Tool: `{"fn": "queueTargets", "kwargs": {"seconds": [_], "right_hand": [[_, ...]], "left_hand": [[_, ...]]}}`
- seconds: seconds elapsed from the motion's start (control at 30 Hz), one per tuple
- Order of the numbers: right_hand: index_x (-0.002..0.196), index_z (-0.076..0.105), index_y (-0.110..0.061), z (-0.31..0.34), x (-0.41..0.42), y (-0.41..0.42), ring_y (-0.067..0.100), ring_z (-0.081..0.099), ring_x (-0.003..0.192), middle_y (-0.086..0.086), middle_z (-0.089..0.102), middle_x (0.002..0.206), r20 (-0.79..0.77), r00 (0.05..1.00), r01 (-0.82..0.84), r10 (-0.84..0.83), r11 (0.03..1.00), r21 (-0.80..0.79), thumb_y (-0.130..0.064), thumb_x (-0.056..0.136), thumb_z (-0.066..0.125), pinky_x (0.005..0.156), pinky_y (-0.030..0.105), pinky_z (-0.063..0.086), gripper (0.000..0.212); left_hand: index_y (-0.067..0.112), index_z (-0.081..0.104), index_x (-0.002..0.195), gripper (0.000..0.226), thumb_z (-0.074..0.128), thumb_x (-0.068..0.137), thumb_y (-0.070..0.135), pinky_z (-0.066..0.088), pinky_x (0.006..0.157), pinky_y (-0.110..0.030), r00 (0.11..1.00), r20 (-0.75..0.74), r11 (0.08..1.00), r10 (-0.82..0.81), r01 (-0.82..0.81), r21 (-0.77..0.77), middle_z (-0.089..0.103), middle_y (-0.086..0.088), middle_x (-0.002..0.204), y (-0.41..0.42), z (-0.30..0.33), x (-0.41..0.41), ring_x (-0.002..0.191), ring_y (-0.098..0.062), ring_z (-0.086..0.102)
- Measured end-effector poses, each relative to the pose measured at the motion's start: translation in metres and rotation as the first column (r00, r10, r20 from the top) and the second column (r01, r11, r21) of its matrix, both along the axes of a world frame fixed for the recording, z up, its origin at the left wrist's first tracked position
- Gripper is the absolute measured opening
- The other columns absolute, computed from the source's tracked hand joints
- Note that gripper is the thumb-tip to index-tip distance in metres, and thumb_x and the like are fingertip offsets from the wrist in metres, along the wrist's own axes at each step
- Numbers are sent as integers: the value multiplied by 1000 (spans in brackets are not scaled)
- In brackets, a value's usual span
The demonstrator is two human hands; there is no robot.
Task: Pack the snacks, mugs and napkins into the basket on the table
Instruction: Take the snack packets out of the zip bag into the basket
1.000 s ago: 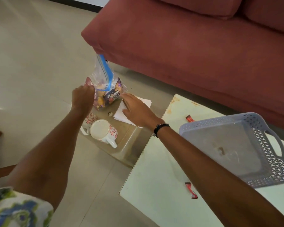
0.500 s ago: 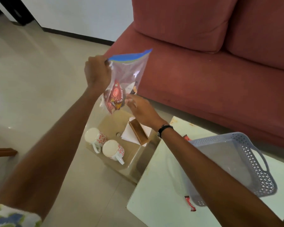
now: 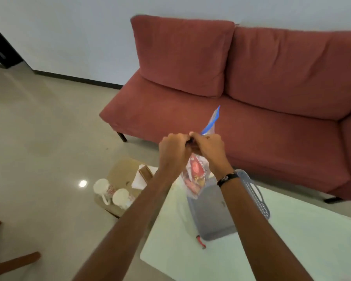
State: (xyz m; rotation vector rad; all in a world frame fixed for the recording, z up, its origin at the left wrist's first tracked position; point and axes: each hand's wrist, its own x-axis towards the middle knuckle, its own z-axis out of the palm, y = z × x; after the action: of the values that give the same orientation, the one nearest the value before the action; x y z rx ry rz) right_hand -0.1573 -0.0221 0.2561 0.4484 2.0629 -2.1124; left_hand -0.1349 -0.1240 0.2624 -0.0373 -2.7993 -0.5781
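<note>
Head view: right hand (image 3: 208, 146) now joins left hand (image 3: 173, 148) (gripping snack bag (image 3: 197, 175)).

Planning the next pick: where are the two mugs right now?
In the head view, the two mugs stand side by side on the low brown board on the floor, lower left of the hands, beside the napkins.

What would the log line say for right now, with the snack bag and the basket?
left hand: grips snack bag top | right hand: grips bag top | bag: hanging above basket | mugs: on low stand, unpacked
</note>
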Motion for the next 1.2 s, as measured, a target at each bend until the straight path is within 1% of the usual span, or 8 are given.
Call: {"fn": "queueTargets", "kwargs": {"seconds": [0.17,0.27,0.33,0.4,0.57,0.77,1.03,1.2], "right_hand": [[60,67,-3,-21,37,79,34,71,83,25,71,85,193,981,7,-26,995,100,-11,67,77,81,45,58,14],[57,68,-5,-24,71,119,34,72,82,24,72,82,231,973,-44,3,984,173,-11,70,78,85,47,56,18],[65,69,1,-19,100,137,30,72,76,22,72,81,236,972,-48,8,985,166,-9,72,77,83,43,58,15],[75,70,9,-12,128,151,20,68,61,20,71,77,233,972,-38,8,991,125,-7,73,78,65,28,59,18],[71,69,0,9,181,168,2,57,41,-1,64,51,263,961,-98,81,994,53,-17,74,79,43,10,45,20],[66,65,-12,10,224,181,7,50,55,2,57,63,298,933,-182,202,979,-96,-32,68,82,58,13,44,26],[61,63,-17,3,257,190,1,49,45,-6,59,52,353,876,-239,329,931,-275,-46,44,84,50,6,44,40],[52,63,-19,4,266,192,1,49,45,-7,59,50,303,879,-303,369,921,-244,-36,66,77,53,7,44,26]], "left_hand": [[14,74,84,17,58,82,20,28,54,-27,988,135,989,-75,56,137,74,-12,79,66,-7,56,64,-32,59],[11,74,90,26,62,74,30,46,59,-26,924,328,923,-196,61,379,75,-11,83,93,-8,90,64,-21,62],[14,72,101,38,77,66,28,56,80,-31,839,462,798,-288,-57,600,76,-7,94,104,-2,112,82,-18,71],[15,70,107,43,83,66,21,55,79,-18,772,524,706,-361,-141,694,75,-1,98,114,4,134,84,-8,71],[11,70,108,42,81,69,23,53,79,-15,817,500,692,-287,-184,698,74,-3,98,134,9,176,85,-10,70],[13,73,100,21,71,80,13,55,74,-15,800,471,584,-372,-193,788,76,5,85,135,12,217,81,-6,71],[11,73,96,17,60,89,19,56,66,-18,693,515,446,-504,-302,843,75,-1,82,132,19,257,76,-9,71],[15,72,95,17,58,90,23,57,69,-20,683,522,407,-511,-342,847,77,0,81,133,21,268,79,-14,73]]}}
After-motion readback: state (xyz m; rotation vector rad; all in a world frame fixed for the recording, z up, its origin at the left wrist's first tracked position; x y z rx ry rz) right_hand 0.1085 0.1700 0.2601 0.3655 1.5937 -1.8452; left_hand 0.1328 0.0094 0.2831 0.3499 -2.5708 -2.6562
